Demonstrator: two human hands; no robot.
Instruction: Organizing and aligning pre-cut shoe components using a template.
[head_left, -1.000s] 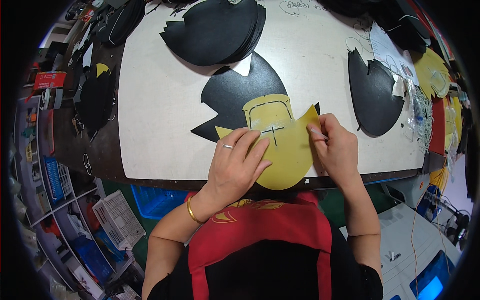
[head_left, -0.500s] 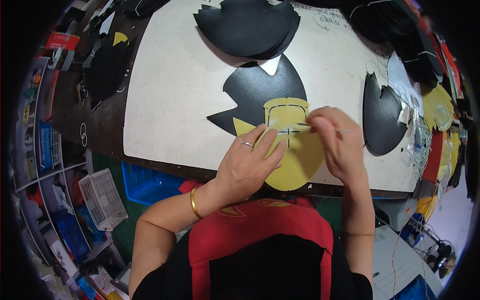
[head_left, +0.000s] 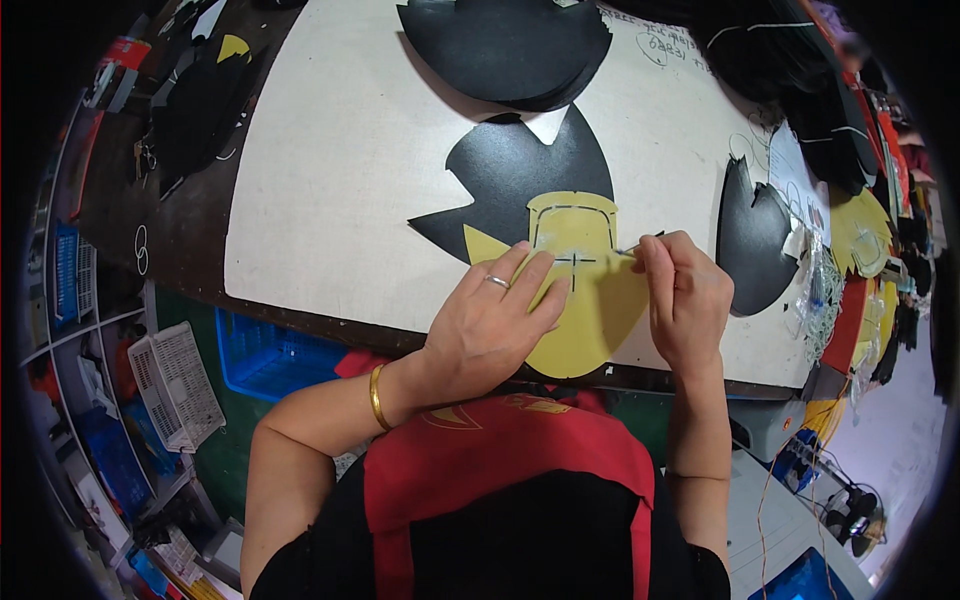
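Left fingers (head_left: 532, 276) lie spread atop the yellow template (head_left: 580, 330) while right fingers (head_left: 659, 268) pinch a slender tool (head_left: 626, 252).

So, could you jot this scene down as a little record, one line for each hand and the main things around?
Left hand: fingers resting on the flat, rounded yellow sheet with dark cross and curved outline
Right hand: pinching a slim pen-like tool at the sheet's right side
Under sheet: flat, shiny black piece with pointed edges
Surface: pale flat board on a dark brown table
Beyond: stack of flat black jagged-edged pieces
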